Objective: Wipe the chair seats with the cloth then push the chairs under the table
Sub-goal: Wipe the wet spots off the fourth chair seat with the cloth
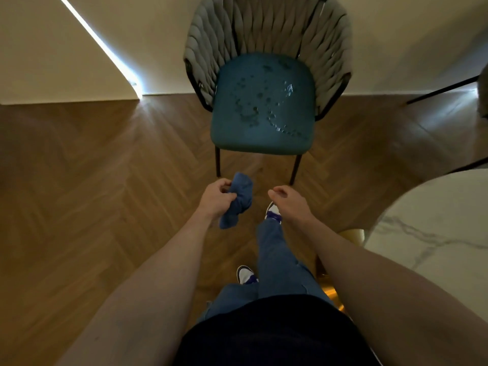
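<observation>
While short of the chair (261,107), left hand (216,198) bunched round the cloth (239,200), right hand (286,200) loosely curled, empty; droplets (264,107) beaded on the teal seat, table (435,228) at right; risk: balled cloth smearing water or flicking it onto the floor (105,167); no containers

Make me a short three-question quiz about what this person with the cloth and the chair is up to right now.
1. True or false: the crumpled blue cloth is gripped in the left hand.
2. What lies scattered on the teal padded seat of the grey woven-back chair?
A. water droplets
B. coins
C. nothing
3. Fill in: the right hand holds ____.

Key
1. True; its fingers curl round the cloth.
2. A; droplets cover the seat, so it is not yet wiped.
3. Nothing; it hangs loosely curled near the white marble round table.
</observation>
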Motion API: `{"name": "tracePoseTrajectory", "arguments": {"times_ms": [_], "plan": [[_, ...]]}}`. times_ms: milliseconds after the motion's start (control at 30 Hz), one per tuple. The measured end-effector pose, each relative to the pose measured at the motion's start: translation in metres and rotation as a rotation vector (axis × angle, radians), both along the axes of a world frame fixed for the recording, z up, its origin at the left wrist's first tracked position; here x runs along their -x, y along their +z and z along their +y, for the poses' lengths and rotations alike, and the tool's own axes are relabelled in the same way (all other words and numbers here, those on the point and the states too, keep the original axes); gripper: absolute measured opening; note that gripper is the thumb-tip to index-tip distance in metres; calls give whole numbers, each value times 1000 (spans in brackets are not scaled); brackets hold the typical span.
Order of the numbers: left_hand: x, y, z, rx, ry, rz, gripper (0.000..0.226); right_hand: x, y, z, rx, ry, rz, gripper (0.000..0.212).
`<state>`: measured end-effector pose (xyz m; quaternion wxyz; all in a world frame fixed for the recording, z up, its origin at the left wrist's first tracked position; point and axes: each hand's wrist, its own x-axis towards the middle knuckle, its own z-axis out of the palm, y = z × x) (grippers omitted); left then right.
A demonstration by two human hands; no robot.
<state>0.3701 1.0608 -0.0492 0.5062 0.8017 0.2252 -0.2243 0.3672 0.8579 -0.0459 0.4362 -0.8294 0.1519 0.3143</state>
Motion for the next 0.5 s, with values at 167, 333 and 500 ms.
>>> {"name": "tracePoseTrajectory", "arguments": {"times_ms": [167, 333, 500], "plan": [[-66, -21, -1, -46, -16, 31, 18, -65, -16, -2, 3, -13, 10, 44], [-128, -47, 5, -110, -18, 14, 7, -128, -38, -12, 4, 21, 50, 46], [-180, -83, 24, -193, -4, 22, 8, -177, -72, -23, 39, -35, 71, 44]]}}
